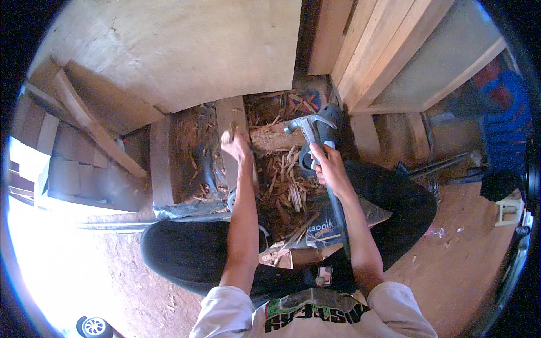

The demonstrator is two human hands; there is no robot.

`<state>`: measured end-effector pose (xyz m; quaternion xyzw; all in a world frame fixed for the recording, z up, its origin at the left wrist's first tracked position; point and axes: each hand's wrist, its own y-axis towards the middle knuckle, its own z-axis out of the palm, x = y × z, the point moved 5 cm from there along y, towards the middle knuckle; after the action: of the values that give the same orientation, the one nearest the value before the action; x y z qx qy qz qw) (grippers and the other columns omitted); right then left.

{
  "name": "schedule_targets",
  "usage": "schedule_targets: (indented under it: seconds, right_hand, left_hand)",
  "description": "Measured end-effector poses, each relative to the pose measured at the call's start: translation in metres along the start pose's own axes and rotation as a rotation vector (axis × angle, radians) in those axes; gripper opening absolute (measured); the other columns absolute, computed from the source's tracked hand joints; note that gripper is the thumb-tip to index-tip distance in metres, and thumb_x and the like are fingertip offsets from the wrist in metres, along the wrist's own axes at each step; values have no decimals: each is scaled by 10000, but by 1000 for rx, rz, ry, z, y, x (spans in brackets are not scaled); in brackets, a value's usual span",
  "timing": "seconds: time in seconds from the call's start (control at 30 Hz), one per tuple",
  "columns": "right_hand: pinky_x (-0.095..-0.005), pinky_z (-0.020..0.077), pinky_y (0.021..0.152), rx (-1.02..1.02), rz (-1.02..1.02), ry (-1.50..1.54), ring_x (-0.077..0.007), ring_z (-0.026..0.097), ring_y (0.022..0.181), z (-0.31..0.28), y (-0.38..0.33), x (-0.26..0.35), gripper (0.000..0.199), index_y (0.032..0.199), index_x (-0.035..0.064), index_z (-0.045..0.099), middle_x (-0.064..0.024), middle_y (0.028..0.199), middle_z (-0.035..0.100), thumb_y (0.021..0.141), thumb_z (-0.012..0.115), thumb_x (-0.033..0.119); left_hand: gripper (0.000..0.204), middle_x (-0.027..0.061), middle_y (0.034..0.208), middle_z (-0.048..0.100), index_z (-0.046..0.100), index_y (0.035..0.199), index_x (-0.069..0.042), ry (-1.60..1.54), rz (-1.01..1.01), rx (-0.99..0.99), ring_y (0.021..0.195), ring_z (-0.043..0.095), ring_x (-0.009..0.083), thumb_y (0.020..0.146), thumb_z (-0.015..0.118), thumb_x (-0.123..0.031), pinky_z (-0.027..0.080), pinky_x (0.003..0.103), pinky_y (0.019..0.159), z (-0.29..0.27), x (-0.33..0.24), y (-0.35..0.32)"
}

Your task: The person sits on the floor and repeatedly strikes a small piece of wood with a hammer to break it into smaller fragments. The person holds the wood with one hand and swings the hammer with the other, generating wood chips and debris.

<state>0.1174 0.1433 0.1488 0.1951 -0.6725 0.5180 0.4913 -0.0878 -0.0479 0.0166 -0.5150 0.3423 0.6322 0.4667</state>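
Note:
My right hand [331,172] grips a claw hammer [309,125] high up on the shaft, close below the metal head. Its dark handle runs back along my right forearm toward my lap. My left hand [239,147] is closed over a wooden board [230,108] in front of me. A pale, rounded end shows at that fist, but I cannot make out what it belongs to. Between the hands lie a thick, rough-surfaced piece of wood [276,137] and many loose wood chips [288,177].
A large pale panel [186,50] spans the far left. Long planks [383,45] lean at the far right. Another board [162,160] lies left of the chips, and a curved wood strip [96,124] is beyond it. A small white stool [509,211] is at the right edge.

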Motion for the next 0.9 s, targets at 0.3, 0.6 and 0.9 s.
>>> schedule_targets:
  seconds: [0.3,0.6,0.9]
  right_hand:
    - [-183,258,367,61,-79,-41,-8,342,435,9,8,-14,393,834,118,493,73,595,376,912,579,494]
    - [-188,247,367,41,24,5,-15,332,439,4,14,-23,405,837,114,493,68,598,363,911,573,505]
    - [-192,244,364,11,59,-3,-15,320,420,4,12,-19,394,838,113,496,72,585,361,913,571,492]
  left_hand:
    - [343,28,691,547,430,900,-41,49,70,252,585,522,110,751,739,-43,441,267,511,56,-38,-16]
    - [395,12,756,565,398,955,-39,150,62,457,635,532,112,779,740,-128,455,280,657,32,38,-10]
    - [282,-8,645,533,438,744,-87,119,112,443,631,513,118,782,717,-107,420,290,603,31,36,-15]
